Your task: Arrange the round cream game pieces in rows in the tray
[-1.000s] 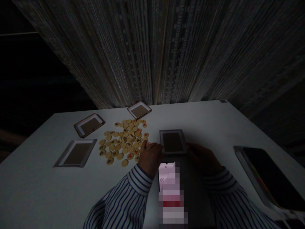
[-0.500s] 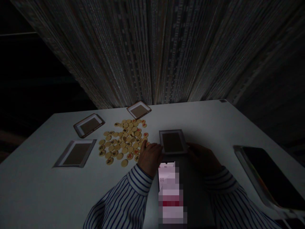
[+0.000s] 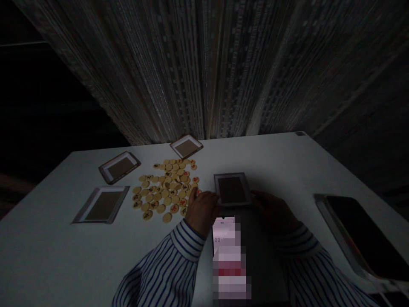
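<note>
A shallow rectangular box (image 3: 232, 190) with a dark inside lies in front of me, between my two hands. My left hand (image 3: 202, 211) has its fingers closed on the box's left edge, near its lower corner. At the right edge my right hand (image 3: 271, 211) grips the box with its fingertips; it is dim there. Left of my left hand spreads a loose pile of round wooden discs (image 3: 166, 194) with red or black characters, some face down. A lit phone (image 3: 223, 236) lies below the box, its screen partly pixelated.
Three more shallow boxes lie on the white table (image 3: 44, 251): one at left (image 3: 102, 205), one behind it (image 3: 119, 167), one at the back (image 3: 187, 147). A large dark device (image 3: 367, 236) lies at right. A striped curtain (image 3: 204, 68) hangs behind.
</note>
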`<act>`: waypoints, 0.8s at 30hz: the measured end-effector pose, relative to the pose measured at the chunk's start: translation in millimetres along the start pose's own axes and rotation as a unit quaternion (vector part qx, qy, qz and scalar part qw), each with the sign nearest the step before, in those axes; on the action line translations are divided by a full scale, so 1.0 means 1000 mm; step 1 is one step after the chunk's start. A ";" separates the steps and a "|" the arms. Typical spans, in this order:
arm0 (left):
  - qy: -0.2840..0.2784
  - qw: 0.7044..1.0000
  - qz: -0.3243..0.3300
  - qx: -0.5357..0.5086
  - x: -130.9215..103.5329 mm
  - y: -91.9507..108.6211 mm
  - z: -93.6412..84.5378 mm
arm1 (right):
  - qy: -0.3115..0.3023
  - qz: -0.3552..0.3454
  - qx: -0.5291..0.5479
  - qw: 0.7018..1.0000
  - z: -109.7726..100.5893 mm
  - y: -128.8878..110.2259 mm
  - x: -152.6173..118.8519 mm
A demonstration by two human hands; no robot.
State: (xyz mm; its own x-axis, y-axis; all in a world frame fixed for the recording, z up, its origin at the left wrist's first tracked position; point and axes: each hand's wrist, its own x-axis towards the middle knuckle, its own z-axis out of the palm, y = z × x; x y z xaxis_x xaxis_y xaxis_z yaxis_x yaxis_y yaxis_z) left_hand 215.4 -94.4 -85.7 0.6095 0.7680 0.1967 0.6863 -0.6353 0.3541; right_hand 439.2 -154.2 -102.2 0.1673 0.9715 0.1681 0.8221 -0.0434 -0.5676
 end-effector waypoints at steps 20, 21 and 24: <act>0.045 0.999 -0.015 -0.022 -0.001 0.001 -0.008 | 0.047 0.043 0.015 0.998 -0.006 -0.004 0.001; 0.053 0.998 -0.016 -0.023 -0.001 0.001 -0.009 | 0.053 0.049 0.013 0.997 -0.006 -0.005 0.001; 0.079 0.996 -0.012 -0.029 -0.001 -0.002 -0.011 | 0.083 0.056 0.010 0.995 -0.005 -0.007 0.001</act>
State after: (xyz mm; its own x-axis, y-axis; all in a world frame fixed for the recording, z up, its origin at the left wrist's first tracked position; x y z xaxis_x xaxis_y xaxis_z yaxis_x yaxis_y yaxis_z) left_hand 209.2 -93.4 -76.1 0.5191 0.7895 0.3275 0.6739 -0.6137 0.4114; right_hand 436.7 -153.8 -94.3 0.3464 0.9089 0.2321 0.7824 -0.1434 -0.6060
